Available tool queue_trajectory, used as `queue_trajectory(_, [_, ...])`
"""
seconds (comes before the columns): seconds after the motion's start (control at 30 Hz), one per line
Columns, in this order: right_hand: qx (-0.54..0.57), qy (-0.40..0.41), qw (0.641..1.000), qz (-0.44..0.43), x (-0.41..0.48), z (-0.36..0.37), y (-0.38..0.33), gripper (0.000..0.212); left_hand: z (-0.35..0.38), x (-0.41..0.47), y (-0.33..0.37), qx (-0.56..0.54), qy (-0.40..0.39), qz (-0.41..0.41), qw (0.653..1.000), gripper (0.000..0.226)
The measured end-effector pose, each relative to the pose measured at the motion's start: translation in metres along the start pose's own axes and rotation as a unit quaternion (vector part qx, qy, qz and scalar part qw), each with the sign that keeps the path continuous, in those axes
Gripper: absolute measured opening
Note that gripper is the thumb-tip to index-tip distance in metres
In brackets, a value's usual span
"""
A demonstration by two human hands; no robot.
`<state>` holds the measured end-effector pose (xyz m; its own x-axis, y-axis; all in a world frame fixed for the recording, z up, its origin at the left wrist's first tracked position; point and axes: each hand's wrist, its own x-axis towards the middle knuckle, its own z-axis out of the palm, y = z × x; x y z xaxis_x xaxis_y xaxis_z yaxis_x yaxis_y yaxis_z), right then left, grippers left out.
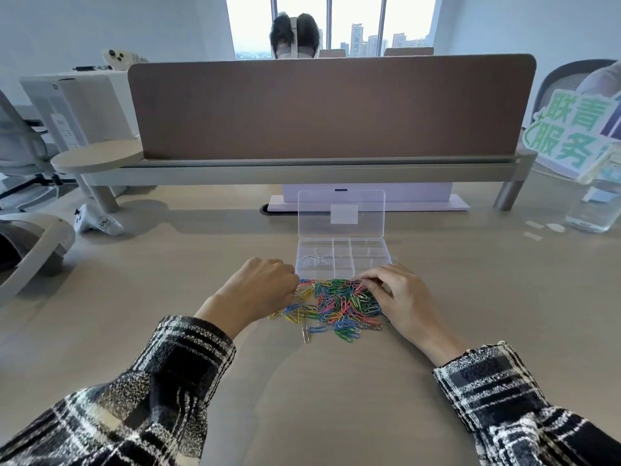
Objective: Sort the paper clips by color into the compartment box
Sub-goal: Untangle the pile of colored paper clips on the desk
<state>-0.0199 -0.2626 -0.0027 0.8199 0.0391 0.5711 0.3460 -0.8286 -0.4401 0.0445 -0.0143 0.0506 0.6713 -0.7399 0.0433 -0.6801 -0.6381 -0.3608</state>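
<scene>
Dozens of small colour-coated wire paper clips in blue, green, yellow and pink are heaped on the pale wood-look desk. The heap is pushed right up against the near edge of the clear plastic compartment box, presumably so every drop is kept short. The box's hinged clear lid is stood up on the far side, well out of the reach path.

Only the far-left compartment is in use, with a few bare silver clips seen in it. The rest look empty, so the job is judged barely begun.

The left hand is curled at the left edge of the heap. Its fingertips are hidden, so it can't be told whether anything is held. The right hand is set at the heap's far-right corner, thumb and forefinger pinched on what looks like a clip or two, though that's hard to call at this size.

One lone silver clip is seen lying apart on the near side. Plenty of bare desk is available near, left and right for spreading the heap out. Care would be needed at the box's low near wall, where clips could easily be nudged over into the wrong slot.
</scene>
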Motion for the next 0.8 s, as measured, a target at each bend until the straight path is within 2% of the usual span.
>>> queue_trajectory(0.4, [0.008,0.0,1.0,0.011,0.0,0.001,0.002,0.009,-0.01,0.007,-0.003,0.031,-0.037,0.011,0.999,0.023])
queue_trajectory(0.6, [0.005,0.01,1.0,0.009,-0.001,-0.001,-0.001,0.008,-0.007,0.001,-0.01,-0.105,-0.016,-0.034,0.994,0.022])
queue_trajectory(0.8, [0.001,0.01,1.0,0.015,0.0,-0.001,-0.003,0.009,-0.006,-0.003,-0.017,-0.139,-0.004,-0.048,0.989,0.021])
